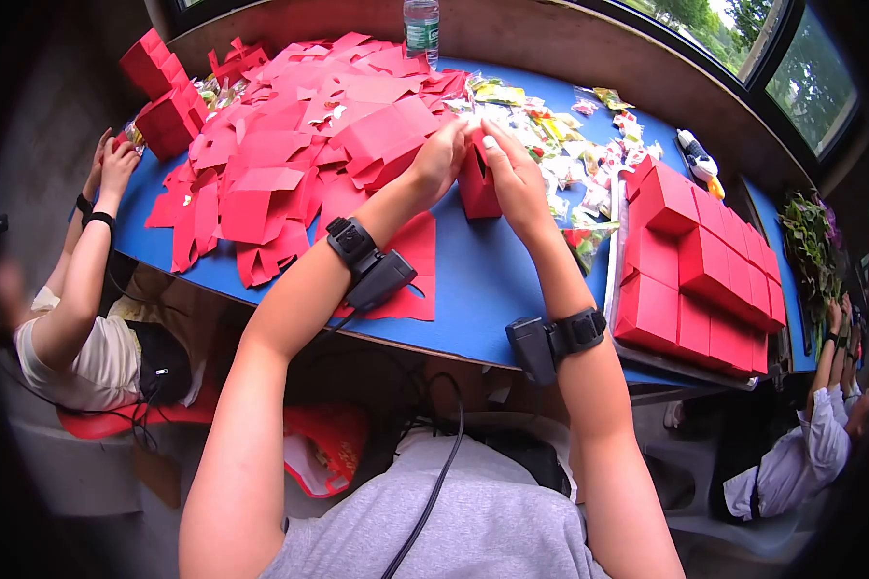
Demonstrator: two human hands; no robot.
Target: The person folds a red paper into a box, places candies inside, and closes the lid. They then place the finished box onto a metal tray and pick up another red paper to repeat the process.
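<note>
Hands [479, 159] hold a red box [479, 188]; a tray [613, 280] contains stacked red boxes [710, 265].

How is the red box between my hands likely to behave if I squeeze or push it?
The red box looks like thin folded card, so it is probably light for its size. A dark gap shows near its top, between the left hand and right hand, so its walls may bow inward if squeezed. It looks taller than wide, so a high push could tip it.
</note>
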